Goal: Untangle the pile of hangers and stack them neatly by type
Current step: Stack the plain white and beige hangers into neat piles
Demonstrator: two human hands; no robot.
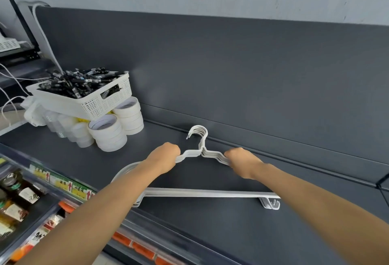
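Note:
A stack of several white hangers (pixel 202 192) lies flat on the dark grey shelf top (pixel 210 229), hooks aligned and pointing toward the back panel. My left hand (pixel 166 155) grips the left shoulder of the stack, fingers closed around it. On the right shoulder, my right hand (pixel 242 160) holds on in the same way. The hangers' bottom bars run across between my forearms, which hide both ends of the shoulders. All the hangers look like one type.
At the back left, a white perforated basket (pixel 99 100) full of black pens rests on stacked rolls of white tape (pixel 109 136). White cables (pixel 12 83) trail at far left. Below the shelf's front edge are price labels (pixel 63 182) and bottled goods (pixel 21 199).

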